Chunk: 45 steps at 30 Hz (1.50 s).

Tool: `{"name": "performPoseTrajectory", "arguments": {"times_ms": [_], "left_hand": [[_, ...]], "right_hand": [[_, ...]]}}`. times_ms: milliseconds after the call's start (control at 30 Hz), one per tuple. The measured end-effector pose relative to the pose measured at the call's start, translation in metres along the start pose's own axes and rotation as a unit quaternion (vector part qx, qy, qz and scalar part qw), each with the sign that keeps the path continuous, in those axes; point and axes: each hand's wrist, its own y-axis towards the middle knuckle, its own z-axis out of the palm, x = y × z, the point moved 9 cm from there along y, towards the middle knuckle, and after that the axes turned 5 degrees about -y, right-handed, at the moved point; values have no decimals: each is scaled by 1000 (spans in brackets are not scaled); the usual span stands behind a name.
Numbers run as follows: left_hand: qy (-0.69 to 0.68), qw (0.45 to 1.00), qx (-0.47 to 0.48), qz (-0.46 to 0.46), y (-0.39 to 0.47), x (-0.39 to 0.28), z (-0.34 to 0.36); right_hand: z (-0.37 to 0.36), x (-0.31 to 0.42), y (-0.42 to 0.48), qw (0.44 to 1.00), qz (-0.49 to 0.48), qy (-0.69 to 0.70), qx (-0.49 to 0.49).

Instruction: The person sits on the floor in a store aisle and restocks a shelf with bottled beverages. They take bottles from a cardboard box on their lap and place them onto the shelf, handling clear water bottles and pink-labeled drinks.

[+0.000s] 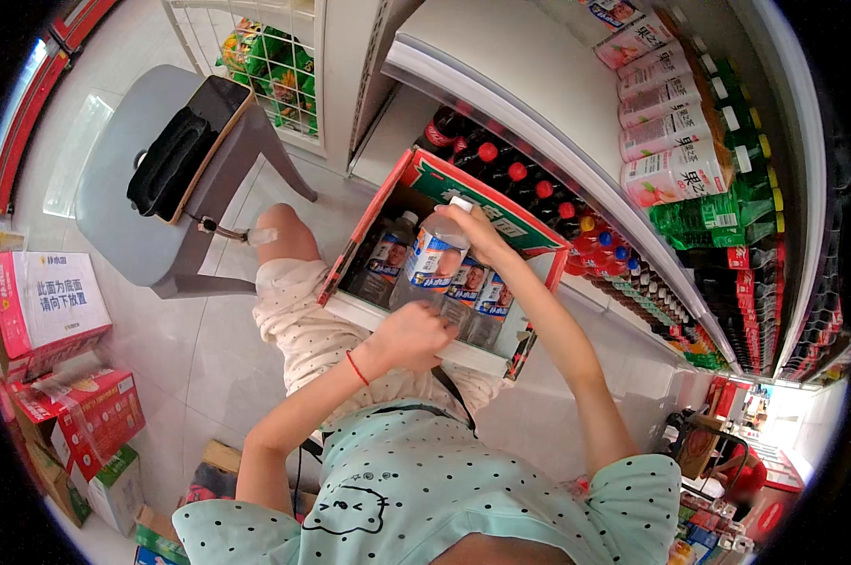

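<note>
A cardboard box [344,305] with red, green and white sides rests at my lap, holding several clear plastic drink bottles [387,258] with blue and orange labels. My right hand [476,229] grips one such bottle [436,251] near its white cap, raised and tilted over the others. My left hand [417,335] is at the box's near edge, close to the base of that bottle, fingers curled; whether it touches the bottle is hidden. A red string is round my left wrist.
Store shelves [510,116] with drink bottles curve along the right. A grey plastic stool [115,183] bearing a phone [221,106] and a black case [171,166] stands at left. Cartons [90,417] are stacked lower left. A person in red [747,473] is in the far right background.
</note>
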Motion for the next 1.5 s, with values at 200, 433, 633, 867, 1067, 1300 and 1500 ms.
{"name": "performPoseTrajectory", "arguments": {"times_ms": [200, 433, 633, 867, 1067, 1300, 1500], "left_hand": [[19, 992, -121, -21, -1, -5, -33], [22, 945, -42, -323, -8, 32, -12], [28, 936, 71, -344, -4, 41, 6], [57, 955, 48, -288, -6, 43, 12], [43, 964, 36, -259, -8, 42, 12], [55, 963, 63, -256, -7, 41, 9], [52, 961, 82, -258, -8, 40, 8]], "right_hand": [[3, -27, 6, 994, 101, -44, 21], [2, -35, 15, 994, 93, -63, -9], [-4, -34, 17, 943, 32, -307, -128], [-7, -19, -6, 878, 33, -453, -155], [24, 53, -49, 771, 12, -616, 159], [-30, 346, -90, 788, -488, -375, -18], [-65, 510, 3, 491, -558, -509, -435]]}}
